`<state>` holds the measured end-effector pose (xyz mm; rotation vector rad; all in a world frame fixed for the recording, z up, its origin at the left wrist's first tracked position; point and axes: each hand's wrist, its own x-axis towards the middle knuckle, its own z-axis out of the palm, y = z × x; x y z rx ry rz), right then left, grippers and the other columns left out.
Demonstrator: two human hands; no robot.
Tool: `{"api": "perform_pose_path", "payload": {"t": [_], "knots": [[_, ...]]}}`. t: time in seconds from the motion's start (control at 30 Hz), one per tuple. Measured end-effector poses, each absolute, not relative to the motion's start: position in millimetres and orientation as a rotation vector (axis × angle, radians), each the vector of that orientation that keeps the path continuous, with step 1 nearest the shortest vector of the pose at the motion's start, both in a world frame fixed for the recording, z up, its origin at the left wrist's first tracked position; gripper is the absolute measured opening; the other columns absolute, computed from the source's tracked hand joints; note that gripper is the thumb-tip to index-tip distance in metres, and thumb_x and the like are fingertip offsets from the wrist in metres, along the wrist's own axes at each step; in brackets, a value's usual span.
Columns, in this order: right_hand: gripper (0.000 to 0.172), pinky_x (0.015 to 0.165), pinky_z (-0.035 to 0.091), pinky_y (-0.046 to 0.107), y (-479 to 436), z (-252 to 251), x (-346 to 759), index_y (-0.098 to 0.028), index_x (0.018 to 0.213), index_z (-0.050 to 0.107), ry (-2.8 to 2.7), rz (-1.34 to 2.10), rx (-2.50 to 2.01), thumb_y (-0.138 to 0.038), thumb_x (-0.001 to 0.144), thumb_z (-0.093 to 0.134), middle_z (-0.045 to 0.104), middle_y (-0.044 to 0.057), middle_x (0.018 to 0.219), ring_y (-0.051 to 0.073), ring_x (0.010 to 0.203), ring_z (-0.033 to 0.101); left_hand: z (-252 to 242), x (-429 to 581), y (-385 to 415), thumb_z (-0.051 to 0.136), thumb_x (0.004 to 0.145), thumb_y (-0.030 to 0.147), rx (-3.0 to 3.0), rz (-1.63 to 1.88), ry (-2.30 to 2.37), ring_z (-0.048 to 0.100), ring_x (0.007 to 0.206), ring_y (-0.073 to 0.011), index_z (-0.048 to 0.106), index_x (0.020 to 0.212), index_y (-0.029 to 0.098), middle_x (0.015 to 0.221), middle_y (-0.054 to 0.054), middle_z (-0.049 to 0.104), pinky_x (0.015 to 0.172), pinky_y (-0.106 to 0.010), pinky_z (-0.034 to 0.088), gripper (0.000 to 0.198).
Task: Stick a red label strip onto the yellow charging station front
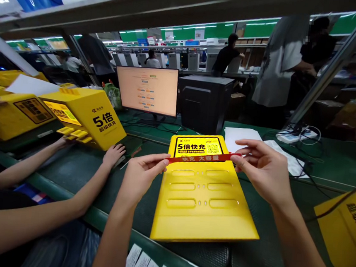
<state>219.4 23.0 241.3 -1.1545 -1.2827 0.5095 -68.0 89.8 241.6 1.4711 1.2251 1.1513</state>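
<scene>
A yellow panel-faced box [201, 218] with six raised oblong outlines lies on the dark green bench, a black-and-yellow label [192, 146] at its far end. Across it, just below that label, stretches a narrow red strip [203, 158] with pale lettering. My left hand [145, 174] pinches the strip's left end between thumb and fingers. The right end is pinched by my right hand [260, 167]. Whether the strip touches the box surface cannot be made out.
At the left, a co-worker's hands [113, 155] are at a yellow box [104, 118]. A monitor [147, 90] and black case [204, 102] stand behind. White papers [243, 138], a power strip [296, 135] and another yellow box [344, 223] are rightward. White labels [141, 265] line the near edge.
</scene>
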Motion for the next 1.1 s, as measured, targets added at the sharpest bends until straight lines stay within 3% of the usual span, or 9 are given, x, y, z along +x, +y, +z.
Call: {"api": "perform_pose_path", "payload": {"t": [0.1, 0.27, 0.37, 0.5, 0.57, 0.63, 0.73, 0.9, 1.1], "knots": [[0.016, 0.062, 0.060, 0.028, 27.5, 235.3, 223.4, -0.019, 0.088, 0.077, -1.250, 0.448, -1.211, -0.032, 0.081, 0.084, 0.073, 0.004, 0.084, 0.019, 0.071, 0.070, 236.3, -67.7, 91.1, 0.090, 0.063, 0.042, 1.425, 1.098, 1.190, 0.068, 0.074, -0.0182, 0.072, 0.107, 0.017, 0.080, -0.006, 0.074, 0.069, -0.026, 0.056, 0.054], [0.009, 0.068, 0.059, 0.027, 31.5, 225.4, 225.3, -0.022, 0.081, 0.079, -1.272, 0.366, -1.166, -0.030, 0.080, 0.084, 0.073, 0.006, 0.100, 0.022, 0.094, 0.070, 228.4, -65.5, 94.3, 0.083, 0.071, 0.038, 1.520, 1.188, 1.197, 0.064, 0.082, -0.0142, 0.072, 0.085, 0.016, 0.086, -0.004, 0.071, 0.073, -0.020, 0.050, 0.028], [0.016, 0.061, 0.058, 0.027, 31.9, 223.6, 223.6, -0.020, 0.082, 0.079, -1.184, 0.471, -1.190, -0.035, 0.081, 0.083, 0.072, 0.005, 0.086, 0.018, 0.072, 0.068, 226.2, -64.0, 94.3, 0.080, 0.076, 0.039, 1.516, 1.263, 1.154, 0.063, 0.086, -0.0134, 0.070, 0.087, 0.018, 0.089, -0.002, 0.069, 0.075, -0.019, 0.048, 0.025], [0.048, 0.050, 0.052, 0.026, 40.5, 221.8, 219.6, -0.013, 0.106, 0.077, -0.974, 0.646, -1.265, -0.041, 0.070, 0.089, 0.073, 0.006, 0.082, 0.013, 0.053, 0.060, 218.2, -58.7, 95.3, 0.073, 0.078, 0.045, 1.522, 1.250, 1.232, 0.062, 0.086, -0.0157, 0.067, 0.089, 0.018, 0.090, -0.003, 0.068, 0.074, -0.022, 0.048, 0.029], [0.083, 0.048, 0.049, 0.026, 48.5, 217.6, 217.7, -0.009, 0.135, 0.063, -0.915, 0.718, -1.299, -0.037, 0.063, 0.092, 0.070, 0.003, 0.076, 0.013, 0.050, 0.057, 211.2, -54.6, 96.6, 0.070, 0.078, 0.045, 1.542, 1.220, 1.326, 0.063, 0.083, -0.0169, 0.066, 0.093, 0.017, 0.087, -0.004, 0.069, 0.072, -0.024, 0.047, 0.032], [0.100, 0.045, 0.045, 0.025, 56.3, 210.0, 216.4, -0.009, 0.149, 0.049, -0.893, 0.762, -1.349, -0.033, 0.061, 0.090, 0.066, -0.002, 0.070, 0.013, 0.047, 0.054, 204.2, -50.5, 97.4, 0.070, 0.078, 0.043, 1.561, 1.203, 1.413, 0.061, 0.075, -0.0167, 0.065, 0.100, 0.017, 0.081, -0.003, 0.069, 0.068, -0.025, 0.044, 0.034], [0.092, 0.045, 0.043, 0.025, 63.4, 194.8, 215.4, -0.012, 0.146, 0.051, -0.888, 0.788, -1.415, -0.033, 0.063, 0.085, 0.065, -0.003, 0.070, 0.013, 0.049, 0.054, 196.4, -46.0, 96.6, 0.068, 0.081, 0.035, 1.658, 1.206, 1.580, 0.060, 0.070, -0.0159, 0.060, 0.114, 0.019, 0.078, 0.000, 0.068, 0.068, -0.026, 0.042, 0.037], [0.084, 0.068, 0.048, 0.030, 63.9, 177.1, 212.8, -0.013, 0.142, 0.056, -0.960, 0.698, -1.490, -0.035, 0.065, 0.083, 0.069, 0.000, 0.072, 0.018, 0.067, 0.063, 190.3, -44.2, 93.2, 0.064, 0.087, 0.027, 1.820, 1.251, 1.705, 0.062, 0.079, -0.0152, 0.052, 0.124, 0.021, 0.084, 0.002, 0.067, 0.073, -0.025, 0.044, 0.039], [0.080, 0.064, 0.045, 0.031, 62.2, 174.2, 209.9, -0.016, 0.141, 0.057, -0.996, 0.567, -1.570, -0.036, 0.067, 0.080, 0.069, 0.000, 0.074, 0.016, 0.061, 0.058, 190.6, -42.4, 90.9, 0.064, 0.090, 0.020, 1.905, 1.231, 1.680, 0.061, 0.081, -0.0145, 0.049, 0.126, 0.020, 0.085, 0.002, 0.066, 0.075, -0.024, 0.043, 0.039]]}}
